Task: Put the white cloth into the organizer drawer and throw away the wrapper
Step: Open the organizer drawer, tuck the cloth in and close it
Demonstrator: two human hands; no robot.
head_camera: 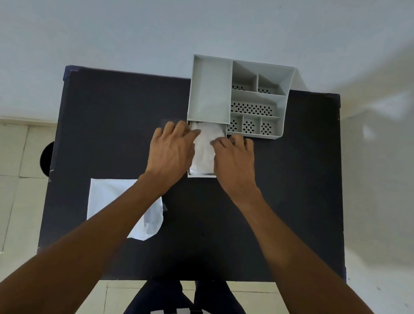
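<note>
Two hands [172, 152] [234, 163] — white cloth [204, 154] in drawer [202, 175]

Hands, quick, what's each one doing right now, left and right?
Left hand: open, fingers spread, pressing the folded white cloth in the pulled-out grey plastic drawer.
Right hand: open, fingertips on the same cloth.
</note>
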